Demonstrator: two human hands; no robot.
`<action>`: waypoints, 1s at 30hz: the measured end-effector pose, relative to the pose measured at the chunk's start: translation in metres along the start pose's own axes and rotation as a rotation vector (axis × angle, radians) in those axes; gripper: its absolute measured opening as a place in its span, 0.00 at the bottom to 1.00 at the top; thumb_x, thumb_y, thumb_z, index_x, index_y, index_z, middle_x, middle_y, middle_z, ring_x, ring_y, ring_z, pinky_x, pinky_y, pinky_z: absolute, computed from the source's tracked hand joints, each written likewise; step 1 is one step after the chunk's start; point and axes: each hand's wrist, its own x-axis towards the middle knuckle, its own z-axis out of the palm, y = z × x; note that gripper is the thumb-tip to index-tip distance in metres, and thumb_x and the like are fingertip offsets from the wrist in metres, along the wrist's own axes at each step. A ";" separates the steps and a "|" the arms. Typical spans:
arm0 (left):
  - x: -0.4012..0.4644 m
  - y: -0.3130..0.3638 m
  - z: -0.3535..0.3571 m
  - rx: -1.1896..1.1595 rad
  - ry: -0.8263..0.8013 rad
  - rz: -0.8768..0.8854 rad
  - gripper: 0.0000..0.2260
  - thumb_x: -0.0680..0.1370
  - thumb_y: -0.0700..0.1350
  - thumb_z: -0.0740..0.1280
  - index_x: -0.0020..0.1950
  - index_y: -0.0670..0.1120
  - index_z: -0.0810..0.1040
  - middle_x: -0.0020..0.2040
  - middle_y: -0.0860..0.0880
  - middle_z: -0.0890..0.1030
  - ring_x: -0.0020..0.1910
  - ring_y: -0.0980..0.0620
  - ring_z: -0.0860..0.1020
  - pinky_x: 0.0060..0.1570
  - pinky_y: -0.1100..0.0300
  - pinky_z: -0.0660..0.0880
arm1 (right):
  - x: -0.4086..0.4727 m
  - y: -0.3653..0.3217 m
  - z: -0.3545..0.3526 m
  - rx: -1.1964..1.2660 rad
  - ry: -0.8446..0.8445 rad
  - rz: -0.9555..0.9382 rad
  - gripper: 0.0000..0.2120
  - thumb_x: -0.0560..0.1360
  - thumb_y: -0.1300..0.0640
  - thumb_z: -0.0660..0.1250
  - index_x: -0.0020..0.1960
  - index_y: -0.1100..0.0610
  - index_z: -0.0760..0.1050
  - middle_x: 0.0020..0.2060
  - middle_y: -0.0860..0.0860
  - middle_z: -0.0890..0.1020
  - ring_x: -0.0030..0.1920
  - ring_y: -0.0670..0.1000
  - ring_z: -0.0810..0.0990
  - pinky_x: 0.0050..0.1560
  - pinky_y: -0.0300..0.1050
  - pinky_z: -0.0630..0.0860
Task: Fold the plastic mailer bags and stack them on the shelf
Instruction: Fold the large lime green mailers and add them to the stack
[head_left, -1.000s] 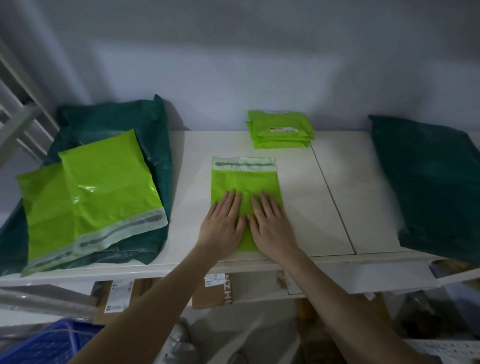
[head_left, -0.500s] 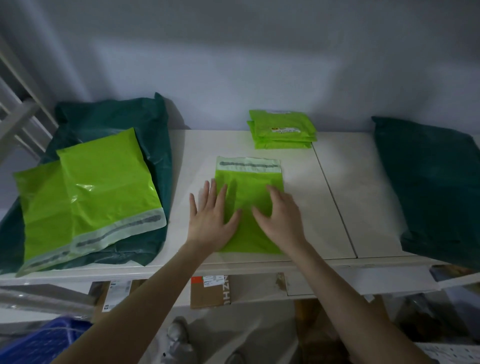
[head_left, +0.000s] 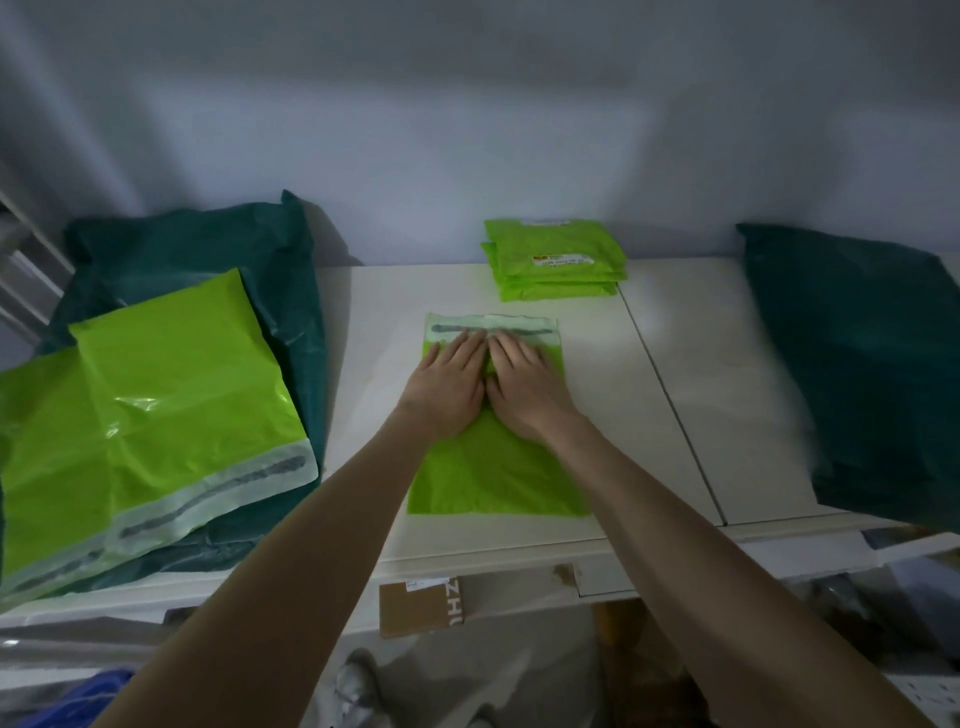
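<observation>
A lime-green mailer bag (head_left: 498, 467) is laid flat at the centre of the frame on the white shelf (head_left: 670, 415), its pale adhesive strip turned toward the wall. The left hand (head_left: 447, 387) and the right hand (head_left: 524, 384) are pressed side by side on the bag's upper half, fingers straight and flat, fingertips reaching the strip; nothing is gripped by either. A stack of folded green bags (head_left: 556, 260) is placed just above, against the wall. At the left of the frame, unfolded green mailers (head_left: 156, 415) are spread over a dark green sack (head_left: 208, 249). A second dark green sack (head_left: 872, 364) is set at the right. A cardboard box (head_left: 421, 605) is seen below the shelf edge.
</observation>
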 end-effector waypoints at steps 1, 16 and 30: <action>0.001 -0.003 0.001 -0.014 -0.017 0.003 0.25 0.82 0.49 0.49 0.78 0.46 0.48 0.78 0.50 0.49 0.77 0.52 0.48 0.75 0.53 0.47 | 0.000 0.003 0.000 0.002 -0.021 -0.008 0.27 0.81 0.52 0.48 0.77 0.57 0.46 0.77 0.50 0.48 0.76 0.50 0.48 0.75 0.53 0.47; 0.009 -0.014 0.009 -0.061 0.036 -0.090 0.26 0.80 0.59 0.45 0.77 0.54 0.51 0.78 0.50 0.52 0.76 0.50 0.50 0.73 0.49 0.48 | 0.004 0.036 0.001 -0.069 0.042 0.070 0.29 0.78 0.36 0.48 0.76 0.44 0.49 0.76 0.47 0.52 0.75 0.53 0.50 0.71 0.57 0.50; -0.002 -0.010 0.000 -0.366 0.210 -0.333 0.36 0.77 0.66 0.46 0.77 0.48 0.39 0.78 0.43 0.41 0.77 0.48 0.41 0.73 0.50 0.38 | -0.007 0.038 0.000 0.113 0.227 0.287 0.34 0.78 0.37 0.46 0.77 0.55 0.44 0.76 0.59 0.48 0.76 0.57 0.46 0.74 0.58 0.45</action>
